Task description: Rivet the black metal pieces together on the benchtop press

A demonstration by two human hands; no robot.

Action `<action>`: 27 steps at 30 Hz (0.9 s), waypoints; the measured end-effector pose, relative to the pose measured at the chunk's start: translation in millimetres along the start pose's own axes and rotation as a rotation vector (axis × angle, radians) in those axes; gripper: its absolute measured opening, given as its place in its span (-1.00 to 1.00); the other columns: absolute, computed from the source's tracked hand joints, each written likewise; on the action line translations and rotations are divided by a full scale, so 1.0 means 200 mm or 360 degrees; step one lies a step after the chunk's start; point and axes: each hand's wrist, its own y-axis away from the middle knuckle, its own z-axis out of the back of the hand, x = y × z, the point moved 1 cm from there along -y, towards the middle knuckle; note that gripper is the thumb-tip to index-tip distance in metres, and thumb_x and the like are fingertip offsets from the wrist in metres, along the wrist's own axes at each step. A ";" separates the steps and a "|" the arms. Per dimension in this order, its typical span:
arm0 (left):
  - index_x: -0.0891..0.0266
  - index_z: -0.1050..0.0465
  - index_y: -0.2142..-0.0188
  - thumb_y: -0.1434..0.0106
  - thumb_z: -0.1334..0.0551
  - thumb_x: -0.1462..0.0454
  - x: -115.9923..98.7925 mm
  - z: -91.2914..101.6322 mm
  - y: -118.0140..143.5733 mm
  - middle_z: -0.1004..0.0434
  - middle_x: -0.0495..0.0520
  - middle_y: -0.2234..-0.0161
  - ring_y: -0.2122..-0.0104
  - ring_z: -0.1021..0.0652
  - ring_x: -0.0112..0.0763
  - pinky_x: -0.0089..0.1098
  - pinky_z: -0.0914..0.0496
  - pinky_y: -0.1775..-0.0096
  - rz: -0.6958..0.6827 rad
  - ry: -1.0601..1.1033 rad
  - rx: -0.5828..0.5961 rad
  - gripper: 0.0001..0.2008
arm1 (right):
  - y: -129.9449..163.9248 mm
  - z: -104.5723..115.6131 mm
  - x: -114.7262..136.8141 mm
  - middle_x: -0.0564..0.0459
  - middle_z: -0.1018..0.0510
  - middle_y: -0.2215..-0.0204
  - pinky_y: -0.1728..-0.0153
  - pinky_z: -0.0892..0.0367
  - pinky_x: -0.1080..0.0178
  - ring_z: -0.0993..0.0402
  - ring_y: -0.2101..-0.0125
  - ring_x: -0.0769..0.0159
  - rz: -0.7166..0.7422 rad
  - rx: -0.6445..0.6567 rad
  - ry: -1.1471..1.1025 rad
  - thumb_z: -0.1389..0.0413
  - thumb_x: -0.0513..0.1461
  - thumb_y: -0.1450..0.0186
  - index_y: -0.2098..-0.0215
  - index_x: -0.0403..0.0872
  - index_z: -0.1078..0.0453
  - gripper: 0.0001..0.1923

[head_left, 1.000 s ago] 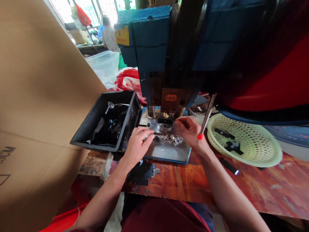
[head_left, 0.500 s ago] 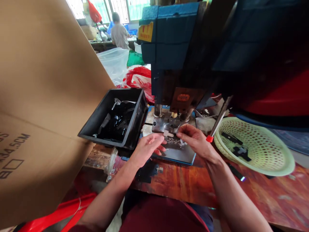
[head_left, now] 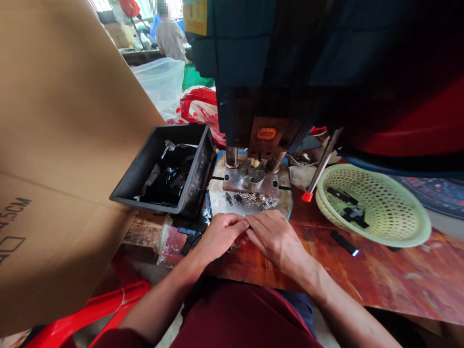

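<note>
Both hands met at the fingertips just in front of the press (head_left: pixel 250 58), over the near edge of its base plate (head_left: pixel 216 200). Left hand (head_left: pixel 222 238): fingers bent, thumb side up. Right hand (head_left: pixel 277 237): back up, fingers together & angled in to touch the left. Couldn't tell if anything was pinched btwn them; tips hid it.

Die block (head_left: pixel 237 180) sat bolted on the plate under the press head, w/ shiny metal bits (head_left: pixel 263 199) heaped along its front edge & small dark pieces (head_left: pixel 229 198) just left of the heap. Black bin (head_left: pixel 197 176) stood left of the plate, w/ glossy black parts (head_left: pixel 170 176) in it. Right side: rod w/ red tip (head_left: pixel 322 166) slanted down near the pale green basket (head_left: pixel 402 208), which held a few dark parts (head_left: pixel 355 216). Slim black item (head_left: pixel 344 243), bright at one end, lay on the reddish worktop (head_left: pixel 398 280) in front of the basket. Big cardboard box (head_left: pixel 54 121) filled the far left.
</note>
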 end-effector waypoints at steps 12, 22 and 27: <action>0.15 -0.63 0.07 -0.42 -0.27 0.06 0.00 0.10 0.03 -0.67 0.07 0.24 0.29 -0.61 -0.29 -0.31 -0.48 0.20 -0.0325 -0.0455 -0.0400 -0.72 | 0.30 0.34 -0.50 -0.24 -0.66 0.24 0.14 -0.35 -0.03 -0.55 0.23 -0.05 -0.0861 -0.0420 0.0582 -0.06 0.05 -0.50 -0.01 -0.08 -0.57 -0.57; 0.23 -0.58 0.09 -0.36 -0.38 0.21 -0.01 0.10 -0.23 -0.53 0.20 0.13 0.06 -0.47 -0.02 -0.03 -0.41 -0.04 -0.0760 -0.1569 -0.0752 -0.82 | 0.07 0.04 -0.34 -0.09 -0.61 0.26 0.13 -0.35 0.06 -0.51 0.22 0.10 -0.0408 -0.0061 -0.0076 -0.05 -0.13 -0.51 0.14 -0.03 -0.55 -0.75; 0.19 -0.55 0.16 -0.30 -0.43 0.26 0.00 0.12 -0.26 -0.52 0.13 0.16 0.06 -0.47 -0.06 -0.05 -0.38 -0.05 -0.0628 -0.1481 -0.0734 -0.84 | 0.03 -0.04 -0.34 -0.09 -0.57 0.23 0.16 -0.26 0.08 -0.46 0.18 0.08 -0.0364 0.0066 0.0155 -0.06 -0.17 -0.50 0.19 -0.04 -0.53 -0.79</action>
